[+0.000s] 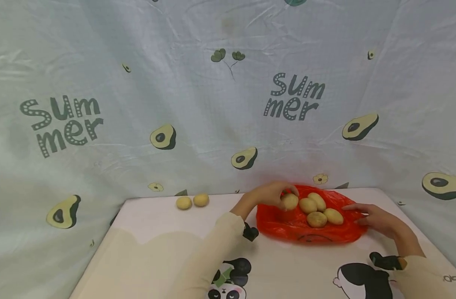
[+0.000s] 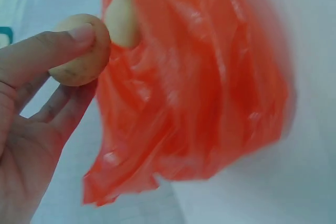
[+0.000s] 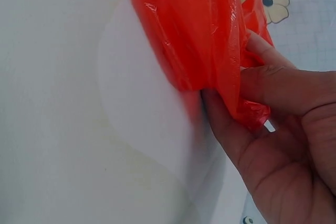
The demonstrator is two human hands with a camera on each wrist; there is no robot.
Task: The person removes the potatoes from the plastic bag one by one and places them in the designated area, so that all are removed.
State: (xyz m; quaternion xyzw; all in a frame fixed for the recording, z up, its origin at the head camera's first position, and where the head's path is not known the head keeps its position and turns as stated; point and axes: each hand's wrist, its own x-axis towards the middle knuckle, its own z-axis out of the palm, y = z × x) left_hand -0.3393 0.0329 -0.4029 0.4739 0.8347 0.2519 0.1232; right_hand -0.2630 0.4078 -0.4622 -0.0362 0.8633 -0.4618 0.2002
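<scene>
A red plastic bag (image 1: pixel 287 228) lies spread on the table's right side, with several potatoes (image 1: pixel 317 219) on it. My left hand (image 1: pixel 269 194) pinches one potato (image 2: pixel 79 51) between thumb and fingers, above the bag's left part. In the left wrist view that potato is beside the red plastic, and other potatoes (image 2: pixel 122 22) show behind its edge. At the bag's right edge, my right hand (image 1: pixel 379 218) grips the plastic. The right wrist view shows the thumb and fingers (image 3: pixel 273 85) holding a fold of it.
Two more potatoes (image 1: pixel 184 202) sit side by side at the table's back edge, left of the bag. A pale table (image 1: pixel 157 245) with printed cartoon figures is under everything. Behind it hangs a curtain (image 1: pixel 198 104) printed with avocados and lettering.
</scene>
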